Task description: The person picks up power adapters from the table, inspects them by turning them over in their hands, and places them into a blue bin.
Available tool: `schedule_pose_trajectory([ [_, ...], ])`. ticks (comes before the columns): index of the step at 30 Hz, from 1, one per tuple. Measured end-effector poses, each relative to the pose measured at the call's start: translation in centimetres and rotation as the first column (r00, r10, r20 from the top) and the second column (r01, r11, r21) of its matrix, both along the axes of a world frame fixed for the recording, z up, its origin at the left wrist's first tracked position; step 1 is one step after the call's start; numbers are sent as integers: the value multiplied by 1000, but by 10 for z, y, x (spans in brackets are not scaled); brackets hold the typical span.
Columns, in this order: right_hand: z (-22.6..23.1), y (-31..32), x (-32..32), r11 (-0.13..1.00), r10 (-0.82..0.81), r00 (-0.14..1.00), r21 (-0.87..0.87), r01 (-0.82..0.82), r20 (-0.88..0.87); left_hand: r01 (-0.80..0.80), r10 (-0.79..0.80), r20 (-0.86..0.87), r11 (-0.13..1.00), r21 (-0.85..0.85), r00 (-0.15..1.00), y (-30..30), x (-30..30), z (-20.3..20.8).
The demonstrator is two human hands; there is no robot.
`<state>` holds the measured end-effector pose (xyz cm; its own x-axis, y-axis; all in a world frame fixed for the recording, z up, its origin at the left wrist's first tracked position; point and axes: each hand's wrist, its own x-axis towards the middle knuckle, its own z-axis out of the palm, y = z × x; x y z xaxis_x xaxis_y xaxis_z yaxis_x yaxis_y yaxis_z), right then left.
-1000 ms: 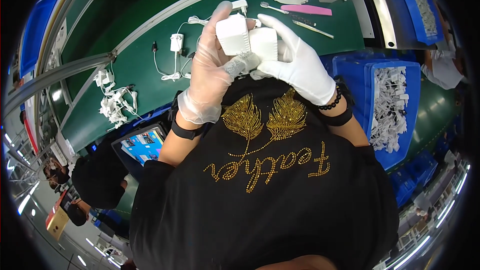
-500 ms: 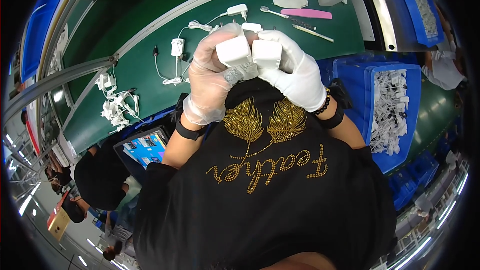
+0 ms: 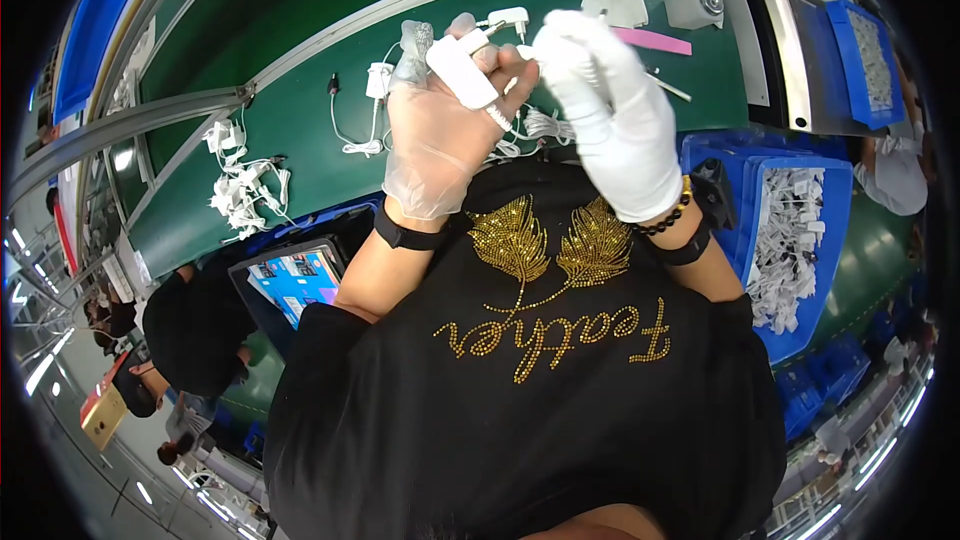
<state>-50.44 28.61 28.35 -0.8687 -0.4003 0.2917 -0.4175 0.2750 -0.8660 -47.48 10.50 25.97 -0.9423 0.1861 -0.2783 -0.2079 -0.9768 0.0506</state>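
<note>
While the fingers of both hands are raised over it, the green table [image 3: 300, 145] stretches beneath and beyond them. Well off to the right of the right-hand fingers, a blue bin [image 3: 838, 220] holds a dense pile of white adapters and cords. Well to the left of the left-hand fingers and nearer the body lies a blue printed sheet [image 3: 295, 280] in a dark holder.

The right hand [image 3: 612, 105], in a white cloth glove, has its fingers bent and bunched close together; whether they pinch anything cannot be told. The left hand [image 3: 440, 135], in a clear plastic glove, is turned palm up, its fingers curled around a white adapter and its grey-covered thumb standing apart to the left.

Well left of those fingers is a heap of white corded adapters [image 3: 243, 190]. Beyond the right-hand fingers lie a white cloth [image 3: 615, 0] and, farther right, a white container [image 3: 692, 10] with a metal top; a pink strip [image 3: 658, 42] is nearer them, partly hidden. The held white adapter [image 3: 462, 75] sits tilted across the left-hand fingers, above the table. Another adapter [image 3: 510, 17] lies just beyond these fingers. Right of the right-hand fingers is a slim white stick [image 3: 674, 89].
</note>
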Motion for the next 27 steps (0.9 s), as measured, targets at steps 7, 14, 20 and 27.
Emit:
schedule_pose_trajectory([
  [7, 1, -30, 15, 947, 9, 987, 318, 43, -159, -75, 77, 10, 990, -121, 997, 12, 4, 1],
  [14, -9, -23, 8, 917, 84, 930, -392, 68, 358, -142, -25, -184, 538, -831, 983, 33, 16, 14],
  [20, 9, 9, -12, 222, 774, 500, -905, 362, 389, -222, -541, -227, 77, -972, 810, 11, 24, -2],
  [27, 2, 33, -9, -37, 937, 335, -927, 373, 97, 60, -645, 116, -108, -992, 755, 28, 22, -5],
])
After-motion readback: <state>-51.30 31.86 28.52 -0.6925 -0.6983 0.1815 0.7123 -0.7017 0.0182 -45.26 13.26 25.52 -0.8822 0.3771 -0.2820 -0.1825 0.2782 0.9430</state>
